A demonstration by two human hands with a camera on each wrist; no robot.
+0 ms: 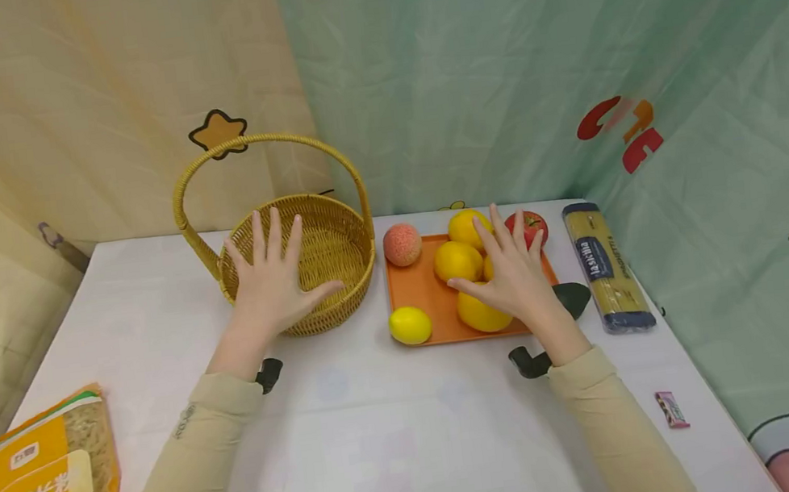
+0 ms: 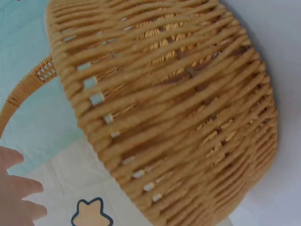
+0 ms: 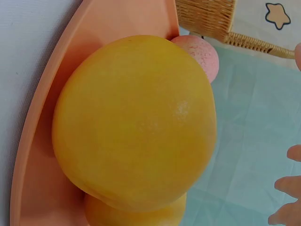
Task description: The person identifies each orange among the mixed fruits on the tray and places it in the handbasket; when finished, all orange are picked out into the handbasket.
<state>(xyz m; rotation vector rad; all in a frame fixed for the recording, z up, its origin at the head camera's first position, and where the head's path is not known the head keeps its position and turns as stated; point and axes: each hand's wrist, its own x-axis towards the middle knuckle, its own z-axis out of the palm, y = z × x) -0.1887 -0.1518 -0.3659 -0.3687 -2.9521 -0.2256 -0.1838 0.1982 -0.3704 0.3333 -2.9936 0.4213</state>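
left hand (image 1: 269, 289) and right hand (image 1: 516, 277) spread empty fingers (image 1: 274, 235) wide near the basket (image 1: 330, 318) and orange tray (image 1: 429, 291), height unclear.

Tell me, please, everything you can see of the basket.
The basket looks like golden-brown woven wicker, with a round, open bowl and one tall arched handle. It stands upright on the white table, left of the orange tray and apart from it. Nothing shows in the visible part of its inside. The left grip hides part of it in the head view; no touch shows.
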